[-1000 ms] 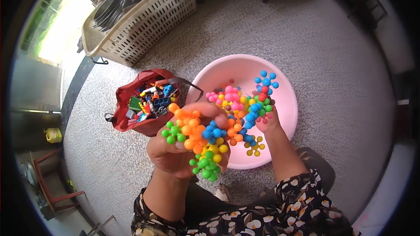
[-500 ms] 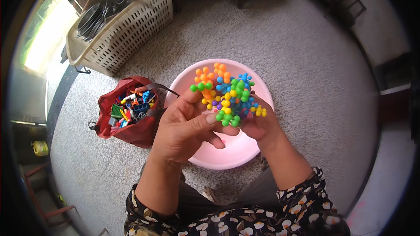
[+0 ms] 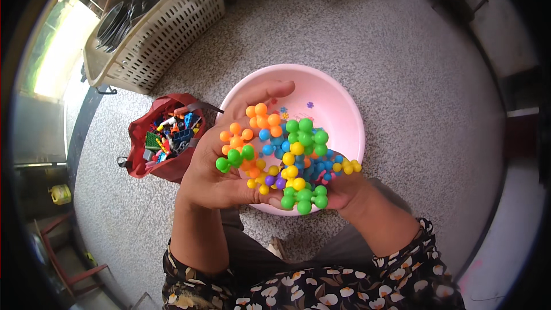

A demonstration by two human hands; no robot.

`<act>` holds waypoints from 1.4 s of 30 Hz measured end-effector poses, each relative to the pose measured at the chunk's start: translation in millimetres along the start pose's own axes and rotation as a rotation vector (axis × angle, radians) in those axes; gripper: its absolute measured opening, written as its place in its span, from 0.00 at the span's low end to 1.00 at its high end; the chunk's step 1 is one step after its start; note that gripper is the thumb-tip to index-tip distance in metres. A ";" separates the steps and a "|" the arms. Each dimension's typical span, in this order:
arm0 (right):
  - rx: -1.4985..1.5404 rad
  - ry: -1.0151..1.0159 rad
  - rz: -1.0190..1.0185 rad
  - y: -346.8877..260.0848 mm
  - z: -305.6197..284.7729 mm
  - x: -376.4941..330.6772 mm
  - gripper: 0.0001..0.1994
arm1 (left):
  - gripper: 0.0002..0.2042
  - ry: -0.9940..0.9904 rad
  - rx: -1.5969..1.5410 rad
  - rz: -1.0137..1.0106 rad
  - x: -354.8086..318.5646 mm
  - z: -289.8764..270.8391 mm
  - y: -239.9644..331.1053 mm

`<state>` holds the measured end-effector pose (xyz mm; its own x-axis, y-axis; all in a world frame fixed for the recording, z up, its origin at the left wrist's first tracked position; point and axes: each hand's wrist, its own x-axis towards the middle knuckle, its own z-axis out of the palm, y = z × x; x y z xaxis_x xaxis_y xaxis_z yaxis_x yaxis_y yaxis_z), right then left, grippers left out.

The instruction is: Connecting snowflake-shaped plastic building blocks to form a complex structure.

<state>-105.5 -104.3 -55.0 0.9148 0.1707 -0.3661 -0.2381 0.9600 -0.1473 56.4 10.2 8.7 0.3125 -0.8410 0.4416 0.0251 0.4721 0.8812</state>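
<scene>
Between my two hands is a cluster of knobbed plastic building pieces (image 3: 291,172), joined together in orange, green, blue, yellow and purple. My left hand (image 3: 209,169) holds it from the left, thumb along the near side and one finger stretched out beyond the far side. From the right, my right hand (image 3: 347,189) supports the cluster; most of its fingers are hidden under the pieces. Below the hands a round pink basin (image 3: 338,106) stands on the floor, with small coloured flower shapes on its inside.
Left of the basin sits a red fabric bag (image 3: 172,169) full of mixed toy bricks. A cream slatted plastic basket (image 3: 166,34) with pans and utensils stands at the far left. A reddish chair frame (image 3: 63,264) is at the lower left. Speckled floor (image 3: 413,109) surrounds the basin.
Both hands have brought the cluster nearer to me, and it looks larger. The left hand has shifted left, with a finger now extended past the far side. More of the basin's inside shows.
</scene>
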 end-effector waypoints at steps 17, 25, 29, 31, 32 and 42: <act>-0.166 0.204 0.105 12.1 47.9 -17.4 0.14 | 0.30 -0.011 -0.255 -0.275 -30.8 1.9 -13.1; -0.476 0.365 -0.173 -10.6 33.9 -15.6 0.14 | 0.17 0.365 -0.702 -0.547 -25.3 30.7 18.0; -0.435 0.410 -0.370 -25.6 40.6 -24.1 0.13 | 0.24 0.286 -0.746 -0.522 -29.9 33.0 21.7; -0.493 0.480 -0.548 -32.7 46.9 -28.6 0.11 | 0.25 0.276 -0.683 -0.554 -35.2 33.0 23.9; -0.480 0.474 -0.600 -35.6 48.8 -32.1 0.08 | 0.27 0.246 -0.780 -0.548 -29.0 35.2 26.3; -0.836 0.089 -1.031 -46.7 100.9 -46.9 0.10 | 0.23 0.269 -0.856 -0.555 -18.6 39.1 33.4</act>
<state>-104.4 -134.7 61.8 0.7798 -0.5935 0.1989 0.3893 0.2111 -0.8966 14.3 31.4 36.5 0.2492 -0.9595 -0.1314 0.8582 0.1559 0.4891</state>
